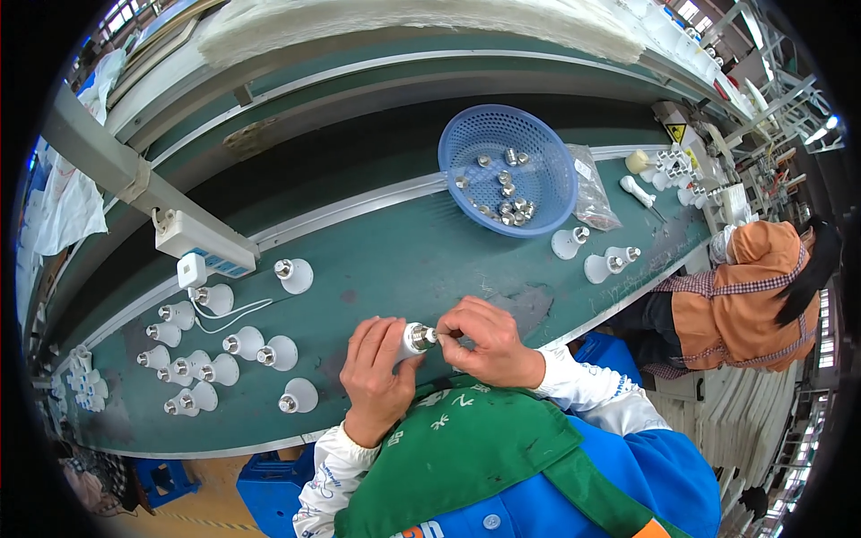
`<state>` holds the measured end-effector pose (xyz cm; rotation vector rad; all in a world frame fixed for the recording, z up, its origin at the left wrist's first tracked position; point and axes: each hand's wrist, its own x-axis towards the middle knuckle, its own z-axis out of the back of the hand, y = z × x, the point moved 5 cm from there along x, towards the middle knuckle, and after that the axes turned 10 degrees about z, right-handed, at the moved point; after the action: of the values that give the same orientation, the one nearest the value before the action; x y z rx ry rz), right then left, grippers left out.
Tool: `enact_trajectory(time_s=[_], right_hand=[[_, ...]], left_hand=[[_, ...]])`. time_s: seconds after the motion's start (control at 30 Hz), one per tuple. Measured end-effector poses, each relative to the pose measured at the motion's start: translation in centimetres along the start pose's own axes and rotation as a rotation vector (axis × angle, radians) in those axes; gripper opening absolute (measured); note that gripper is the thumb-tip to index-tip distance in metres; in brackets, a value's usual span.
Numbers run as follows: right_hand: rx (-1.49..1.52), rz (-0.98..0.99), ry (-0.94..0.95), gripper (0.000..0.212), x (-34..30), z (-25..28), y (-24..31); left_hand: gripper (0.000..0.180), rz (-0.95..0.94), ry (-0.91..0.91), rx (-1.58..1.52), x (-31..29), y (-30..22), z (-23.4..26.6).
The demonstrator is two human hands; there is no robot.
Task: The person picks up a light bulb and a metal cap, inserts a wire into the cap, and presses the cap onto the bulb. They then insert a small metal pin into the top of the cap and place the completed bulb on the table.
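A white light bulb (410, 345) with a silver metal screw end lies in my left hand (377, 372), the fingers wrapped round its body, most of which they hide. Its metal end points right, toward my right hand (489, 341). There the thumb and forefinger are pinched together at the very tip of the bulb. Whatever lies between those fingertips is too small to make out. Left of my hands, several similar bulbs (283, 351) stand on the green bench, their metal ends showing.
A blue plastic basket (558, 170) with loose metal caps (517, 215) stands at the bench's far side. Beside it are a clear bag (594, 193), more bulbs (603, 267) and a white-handled tool (637, 190). A power strip (202, 240) with a white cable is at left. A co-worker (749, 291) sits at right.
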<state>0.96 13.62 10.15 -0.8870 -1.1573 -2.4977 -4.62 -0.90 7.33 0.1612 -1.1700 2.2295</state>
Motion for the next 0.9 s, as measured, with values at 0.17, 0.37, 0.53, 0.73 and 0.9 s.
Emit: enact_trajectory(time_s=[0.17,0.37,0.53,0.73,0.9], right_hand=[[-0.008,-0.008,-0.006,0.015,0.0,0.3,0.1],[-0.040,-0.008,0.008,0.015,-0.3,0.5,-0.1],[-0.085,-0.011,0.026,0.015,-0.5,0.6,-0.3],[0.015,-0.140,0.025,0.010,-1.4,1.0,-1.3],[0.167,-0.253,0.017,0.017,-1.5,1.3,-1.1]], left_hand=[[0.048,-0.045,-0.010,0.041,0.3,-0.5,0.2],[0.046,-0.091,-0.010,0.084,0.4,-0.8,0.0],[0.046,-0.078,0.025,0.068,0.0,-0.2,-0.8],[0.047,0.042,0.081,-0.074,-0.2,0.2,-1.9],[0.048,0.087,0.101,-0.179,-0.2,0.3,-2.0]])
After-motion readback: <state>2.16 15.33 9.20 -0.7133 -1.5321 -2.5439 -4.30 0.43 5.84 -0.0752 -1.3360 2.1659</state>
